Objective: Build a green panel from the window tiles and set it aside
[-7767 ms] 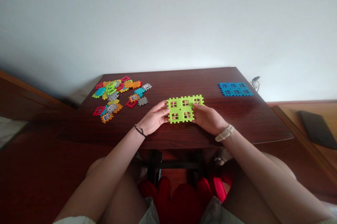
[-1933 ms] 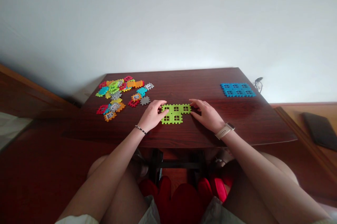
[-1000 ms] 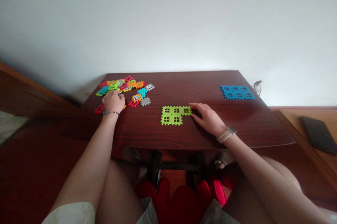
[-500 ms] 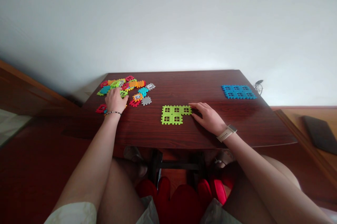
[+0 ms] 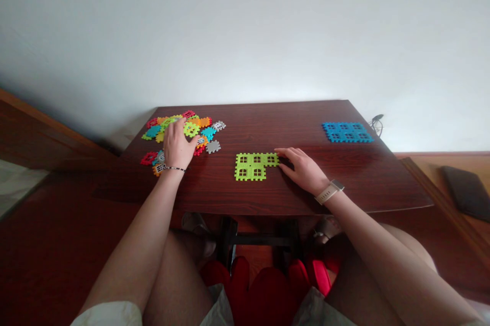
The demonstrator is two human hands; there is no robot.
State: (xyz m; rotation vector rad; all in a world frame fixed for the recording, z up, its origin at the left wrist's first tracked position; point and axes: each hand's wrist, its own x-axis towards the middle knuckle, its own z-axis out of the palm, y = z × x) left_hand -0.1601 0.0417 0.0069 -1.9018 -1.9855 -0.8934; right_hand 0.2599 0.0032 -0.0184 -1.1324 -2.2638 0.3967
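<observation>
Head view, near to far: both bare forearms reaching out over the dark reddish wood-grain table (image 5: 291, 122). Right hand (image 5: 302, 170) lying relaxed and half open, fingers loosely together, nothing held, fingertips at the right edge of the lime-green interlocking waffle-block assembly (image 5: 250, 167); a beige watch (image 5: 329, 192) on that wrist. Left arm angled out to the left, a thin beaded bracelet (image 5: 174, 168) at the wrist, left hand (image 5: 179, 145) spread palm-down over the loose multicoloured blocks (image 5: 204, 122), fingers apart, any grip hidden from view, so no telling whether a piece is held; a lime-green block (image 5: 191, 129) just beside the fingertips. Best handling, by the look of it: light fingertip contact, enough to steady the assembly without pushing its notched edges apart. Farther right, near the table's far edge, a flat blue block assembly (image 5: 347, 132).
</observation>
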